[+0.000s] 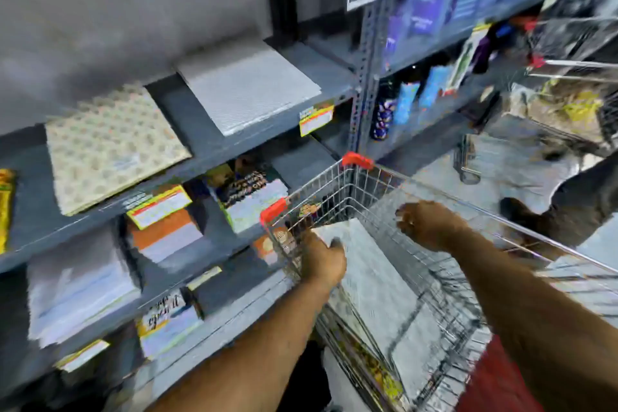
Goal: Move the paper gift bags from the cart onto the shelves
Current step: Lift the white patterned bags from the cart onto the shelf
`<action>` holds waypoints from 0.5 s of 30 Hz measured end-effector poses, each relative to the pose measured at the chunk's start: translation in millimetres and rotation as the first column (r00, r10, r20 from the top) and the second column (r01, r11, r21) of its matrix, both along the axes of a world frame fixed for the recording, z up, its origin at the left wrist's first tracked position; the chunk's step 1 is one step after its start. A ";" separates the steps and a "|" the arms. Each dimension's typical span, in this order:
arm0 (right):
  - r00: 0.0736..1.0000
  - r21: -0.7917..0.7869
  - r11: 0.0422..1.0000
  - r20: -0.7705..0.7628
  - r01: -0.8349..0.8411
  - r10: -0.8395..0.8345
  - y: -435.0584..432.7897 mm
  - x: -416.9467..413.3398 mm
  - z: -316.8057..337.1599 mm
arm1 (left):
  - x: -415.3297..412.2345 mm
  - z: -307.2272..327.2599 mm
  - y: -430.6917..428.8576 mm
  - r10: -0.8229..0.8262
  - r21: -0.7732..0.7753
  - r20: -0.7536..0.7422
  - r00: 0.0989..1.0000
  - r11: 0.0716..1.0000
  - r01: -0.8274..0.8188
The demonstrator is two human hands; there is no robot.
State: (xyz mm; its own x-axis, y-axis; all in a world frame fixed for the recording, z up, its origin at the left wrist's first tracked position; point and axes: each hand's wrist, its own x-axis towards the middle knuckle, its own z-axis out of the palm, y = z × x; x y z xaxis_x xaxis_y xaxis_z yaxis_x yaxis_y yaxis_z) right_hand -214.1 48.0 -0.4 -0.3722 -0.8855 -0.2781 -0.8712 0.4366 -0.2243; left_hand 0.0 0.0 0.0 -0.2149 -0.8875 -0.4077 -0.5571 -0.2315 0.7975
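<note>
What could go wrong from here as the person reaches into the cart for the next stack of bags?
The left hand grips only one edge of the flat white stack of bags in the cart, while the right hand hovers apart, so the stack might sag or fan out when lifted. The white stack on the upper shelf already overhangs the front edge, so adding more there could push it off.

Even, dim-to-moderate indoor light is falling without glare, while motion blur is smearing everything, worst right of the cart (351,184), edges bending outward.
</note>
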 end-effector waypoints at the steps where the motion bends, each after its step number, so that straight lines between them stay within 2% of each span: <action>1: 0.997 0.020 0.998 0.044 0.060 -0.060 2.5 -6.3 -19.6 | -9.0 -10.0 -8.9 0.060 0.092 0.011 0.998 0.994 -0.061; 4: 0.967 0.079 0.978 0.155 0.191 -0.201 18.0 -16.8 -93.0 | -27.6 -51.1 -32.7 0.109 0.273 0.157 0.981 0.950 -0.150; 7: 0.891 0.133 0.925 0.251 0.356 -0.379 30.2 -17.9 -161.9 | -39.7 -82.8 -42.5 0.015 0.429 0.202 0.979 0.898 -0.102; 9: 0.850 0.220 0.892 0.282 0.395 -0.445 36.6 -16.4 -195.0 | -42.4 -91.2 -45.9 -0.001 0.324 0.306 0.952 0.940 -0.104; 11: 0.811 0.289 0.868 0.328 0.403 -0.485 41.0 -16.1 -218.6 | -42.6 -104.0 -49.8 -0.026 0.191 0.462 0.887 0.979 -0.070; 15: 0.751 0.321 0.830 0.360 0.457 -0.553 42.7 -17.6 -243.1 | -53.1 -111.3 -53.5 -0.169 0.166 0.599 0.783 0.982 0.085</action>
State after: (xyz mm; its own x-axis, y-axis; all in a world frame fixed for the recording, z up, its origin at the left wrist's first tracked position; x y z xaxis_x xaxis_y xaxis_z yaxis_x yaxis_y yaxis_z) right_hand -231.7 90.7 -243.5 -0.5521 -0.5076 -0.6614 -0.3484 0.8612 -0.3701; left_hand -53.1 -53.5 -111.3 0.0078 -0.8032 -0.5957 -0.9475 -0.1964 0.2523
